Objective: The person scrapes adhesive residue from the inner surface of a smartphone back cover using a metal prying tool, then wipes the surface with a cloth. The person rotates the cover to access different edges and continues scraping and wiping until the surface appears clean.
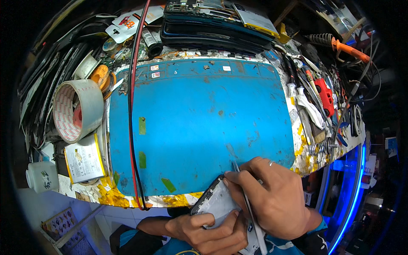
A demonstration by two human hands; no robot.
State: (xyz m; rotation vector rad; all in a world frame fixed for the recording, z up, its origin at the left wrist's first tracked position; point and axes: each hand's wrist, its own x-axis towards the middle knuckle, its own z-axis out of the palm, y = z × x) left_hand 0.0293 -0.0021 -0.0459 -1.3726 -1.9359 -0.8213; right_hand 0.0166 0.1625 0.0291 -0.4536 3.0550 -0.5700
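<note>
My left hand point(208, 231) is wrapped round a phone frame point(216, 199) at the front edge of the table. The frame has a dark rim and a pale grey inner face, and its lower part is partly hidden behind my fingers. My right hand point(276, 197) is closed on slim metal tweezers point(254, 214), their tip pointing away from me beyond the frame's upper corner. A ring sits on one finger of that hand. Under and beyond both hands lies a blue work mat point(191, 114), scuffed and stained.
Red and black cables point(132, 106) cross the mat's left side. A wide tape roll point(78, 110), a battery point(85, 158) and a plastic bottle point(42, 176) stand left. Stacked phone parts point(212, 32) line the back. Hand tools and a red tool point(324, 97) crowd the right.
</note>
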